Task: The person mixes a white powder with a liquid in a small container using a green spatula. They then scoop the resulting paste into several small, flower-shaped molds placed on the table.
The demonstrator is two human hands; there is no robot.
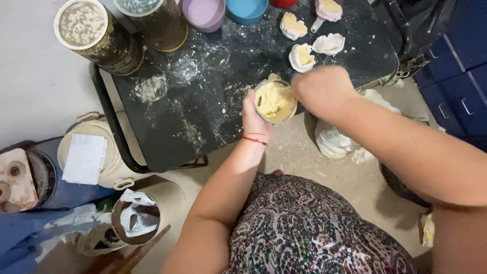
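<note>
My left hand (255,117) grips the cup (274,100) at the bench (167,137) edge; right hand (322,90), closed on an apparent stirrer, could tip it.

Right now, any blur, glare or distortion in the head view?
Head view: right hand slightly motion-blurred over the cup of paste; left hand sharper; soft even light, faint shadows; no strong glare on the black table; edges bowed by the wide lens.

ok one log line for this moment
left hand holds cup of yellow paste | right hand over cup rim, stirring tool hidden | shell moulds on black table
</note>
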